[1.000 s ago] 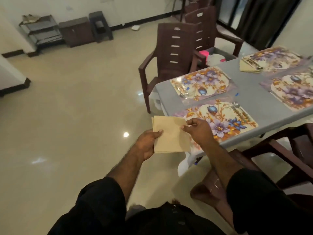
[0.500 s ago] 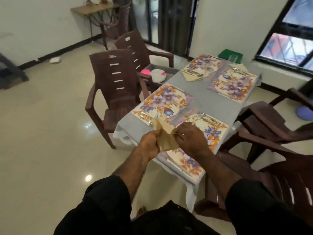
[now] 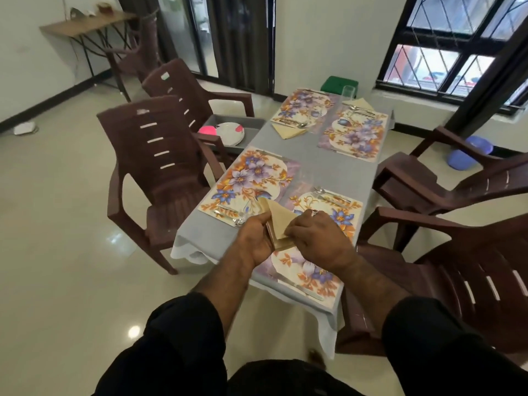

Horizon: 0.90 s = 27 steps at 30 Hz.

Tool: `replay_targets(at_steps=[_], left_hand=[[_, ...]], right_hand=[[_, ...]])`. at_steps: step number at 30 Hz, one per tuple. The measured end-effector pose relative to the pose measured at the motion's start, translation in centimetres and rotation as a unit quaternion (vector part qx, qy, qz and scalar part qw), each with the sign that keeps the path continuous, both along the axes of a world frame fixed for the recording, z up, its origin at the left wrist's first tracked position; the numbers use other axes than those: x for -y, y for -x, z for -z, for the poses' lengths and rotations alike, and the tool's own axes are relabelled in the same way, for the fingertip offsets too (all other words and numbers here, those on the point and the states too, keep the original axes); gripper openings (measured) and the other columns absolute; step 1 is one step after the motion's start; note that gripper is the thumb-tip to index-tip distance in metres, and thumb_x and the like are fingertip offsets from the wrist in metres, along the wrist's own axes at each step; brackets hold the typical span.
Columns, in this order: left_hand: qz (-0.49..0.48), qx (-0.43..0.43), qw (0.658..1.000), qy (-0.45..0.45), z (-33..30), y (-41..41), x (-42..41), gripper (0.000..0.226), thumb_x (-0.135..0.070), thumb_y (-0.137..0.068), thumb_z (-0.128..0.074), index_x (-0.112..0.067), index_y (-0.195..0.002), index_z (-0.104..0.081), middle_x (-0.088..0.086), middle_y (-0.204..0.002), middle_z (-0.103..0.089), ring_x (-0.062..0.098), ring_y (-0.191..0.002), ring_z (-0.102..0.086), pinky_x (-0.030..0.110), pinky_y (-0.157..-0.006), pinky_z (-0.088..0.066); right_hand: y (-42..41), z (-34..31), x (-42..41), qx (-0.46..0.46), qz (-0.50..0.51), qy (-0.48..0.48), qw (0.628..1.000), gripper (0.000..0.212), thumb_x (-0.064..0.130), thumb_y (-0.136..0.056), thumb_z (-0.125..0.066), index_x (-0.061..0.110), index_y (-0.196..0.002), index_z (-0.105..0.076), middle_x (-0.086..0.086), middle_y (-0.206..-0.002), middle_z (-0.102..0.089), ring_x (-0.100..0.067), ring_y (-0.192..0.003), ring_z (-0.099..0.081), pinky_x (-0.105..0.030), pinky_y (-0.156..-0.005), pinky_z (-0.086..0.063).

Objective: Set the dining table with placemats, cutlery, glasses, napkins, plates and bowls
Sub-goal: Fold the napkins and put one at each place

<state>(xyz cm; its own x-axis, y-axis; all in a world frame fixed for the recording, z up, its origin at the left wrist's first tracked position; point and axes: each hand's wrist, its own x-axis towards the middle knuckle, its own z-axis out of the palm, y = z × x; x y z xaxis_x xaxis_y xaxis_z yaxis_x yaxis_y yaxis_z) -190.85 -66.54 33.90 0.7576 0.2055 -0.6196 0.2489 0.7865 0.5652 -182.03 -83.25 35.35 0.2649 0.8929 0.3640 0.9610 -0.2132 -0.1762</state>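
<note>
Two hands meet at frame centre over the near end of the tabletop (image 3: 323,167): left hand (image 3: 257,241) pinches a tan napkin (image 3: 278,221) at its left edge, right hand (image 3: 317,241) presses on its right side, ring on one finger. Napkin partly folded, one corner pointing up; lower part hidden behind the hands. Black sleeves fill the bottom of frame. No readable writing or brand anywhere. Near right placemat (image 3: 320,270) floral, middle covered by the hands; fork and spoon (image 3: 328,195) at its far edge, a knife at the near edge, blurry. Near left placemat (image 3: 251,181) has cutlery at its near edge, hard to make out. Clear glass between the two near mats barely visible. Far left placemat (image 3: 300,107) with a folded napkin (image 3: 288,131) and cutlery. Far right placemat (image 3: 354,135), napkin and cutlery at its far edge, glass (image 3: 348,94) beside. Grey tray (image 3: 251,130) on a chair, upper centre-left, holds white plates (image 3: 231,132) and something pink, partly hidden by the chair arm. Window cut off at upper right.
</note>
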Motion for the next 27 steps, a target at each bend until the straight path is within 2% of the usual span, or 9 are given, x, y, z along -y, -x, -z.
replay_targets(at_steps=[3, 6, 11, 15, 17, 19, 21, 23, 27], left_hand=[[-0.008, -0.005, 1.000, 0.004, -0.2, -0.8, 0.3, 0.048, -0.037, -0.113, -0.042, 0.001, -0.127, -0.068, 0.024, -0.122, -0.073, 0.036, -0.104, -0.070, 0.054, -0.103, -0.052], [-0.026, -0.009, 1.000, 0.000, -0.9, -1.5, 1.4, 0.046, -0.036, -0.114, -0.040, 0.000, -0.117, -0.069, 0.021, -0.109, -0.077, 0.034, -0.097, -0.072, 0.050, -0.093, -0.056], [-0.043, -0.016, 0.999, -0.014, -1.1, -3.0, 2.8, 0.048, -0.037, -0.113, -0.039, -0.001, -0.118, -0.070, 0.020, -0.108, -0.078, 0.033, -0.097, -0.073, 0.047, -0.091, -0.057], [-0.058, 0.001, 0.998, -0.032, -1.0, -4.4, 3.8, 0.070, -0.066, -0.104, -0.047, -0.006, -0.134, -0.068, 0.023, -0.125, -0.073, 0.034, -0.104, -0.075, 0.047, -0.086, -0.062], [-0.065, 0.013, 0.996, -0.052, -0.8, -4.9, 4.3, 0.066, -0.060, -0.099, -0.063, -0.008, -0.140, -0.064, 0.024, -0.132, -0.070, 0.037, -0.111, -0.074, 0.053, -0.091, -0.062], [-0.063, -0.005, 0.995, -0.081, -0.6, -5.2, 4.8, 0.039, -0.029, -0.103, -0.067, -0.004, -0.133, -0.065, 0.023, -0.124, -0.074, 0.037, -0.106, -0.076, 0.055, -0.090, -0.062], [-0.071, -0.020, 0.993, -0.097, -0.9, -5.2, 5.3, 0.022, -0.011, -0.105, -0.061, -0.001, -0.124, -0.067, 0.021, -0.114, -0.078, 0.034, -0.098, -0.078, 0.052, -0.086, -0.064], [-0.089, -0.020, 0.991, -0.096, -1.4, -5.3, 5.3, 0.023, -0.007, -0.105, -0.060, -0.001, -0.126, -0.067, 0.021, -0.114, -0.078, 0.033, -0.098, -0.078, 0.051, -0.087, -0.063], [-0.100, -0.005, 0.992, -0.083, -2.3, -5.1, 5.2, 0.029, -0.008, -0.105, -0.059, -0.002, -0.133, -0.064, 0.022, -0.123, -0.075, 0.035, -0.111, -0.074, 0.053, -0.094, -0.059]], right_hand=[[-1.2, 0.3, 0.5, 0.002, -0.026, -0.008, 1.000, 0.016, 0.016, -0.091, -0.071, 0.020, -0.103, -0.082, 0.000, -0.105, -0.076, -0.025, -0.088, -0.069, -0.041, -0.074, -0.051], [-2.5, 0.7, 1.1, 0.001, -0.045, -0.003, 0.999, 0.018, 0.021, -0.094, -0.069, 0.023, -0.106, -0.081, 0.002, -0.108, -0.075, -0.022, -0.090, -0.067, -0.037, -0.076, -0.049], [-4.3, 0.8, 2.4, -0.005, -0.059, 0.015, 0.998, 0.024, 0.030, -0.097, -0.064, 0.027, -0.115, -0.079, 0.003, -0.115, -0.072, -0.019, -0.099, -0.065, -0.037, -0.085, -0.049], [-6.2, 0.5, 3.5, -0.039, -0.072, 0.017, 0.996, 0.026, 0.039, -0.096, -0.061, 0.029, -0.113, -0.079, 0.009, -0.116, -0.073, -0.014, -0.103, -0.062, -0.034, -0.086, -0.043], [-7.1, 0.2, 3.9, -0.047, -0.089, 0.024, 0.995, 0.027, 0.035, -0.094, -0.060, 0.028, -0.112, -0.079, 0.013, -0.116, -0.075, -0.011, -0.102, -0.063, -0.033, -0.085, -0.041], [-8.0, 0.1, 4.5, -0.117, -0.080, 0.007, 0.990, 0.026, 0.030, -0.090, -0.063, 0.027, -0.110, -0.080, 0.015, -0.112, -0.077, -0.009, -0.101, -0.064, -0.033, -0.088, -0.045], [-9.0, 0.3, 5.0, -0.247, -0.010, -0.067, 0.967, 0.020, 0.024, -0.087, -0.069, 0.026, -0.104, -0.080, 0.015, -0.103, -0.077, -0.006, -0.097, -0.066, -0.034, -0.089, -0.051], [-10.2, 0.5, 5.0, -0.349, 0.088, -0.118, 0.925, 0.013, 0.023, -0.088, -0.076, 0.027, -0.100, -0.079, 0.014, -0.098, -0.075, -0.004, -0.092, -0.066, -0.031, -0.084, -0.052], [-12.5, 0.2, 5.1, -0.565, 0.142, -0.030, 0.812, 0.013, 0.032, -0.088, -0.084, 0.020, -0.091, -0.080, 0.006, -0.082, -0.075, -0.013, -0.076, -0.064, -0.031, -0.071, -0.052]])
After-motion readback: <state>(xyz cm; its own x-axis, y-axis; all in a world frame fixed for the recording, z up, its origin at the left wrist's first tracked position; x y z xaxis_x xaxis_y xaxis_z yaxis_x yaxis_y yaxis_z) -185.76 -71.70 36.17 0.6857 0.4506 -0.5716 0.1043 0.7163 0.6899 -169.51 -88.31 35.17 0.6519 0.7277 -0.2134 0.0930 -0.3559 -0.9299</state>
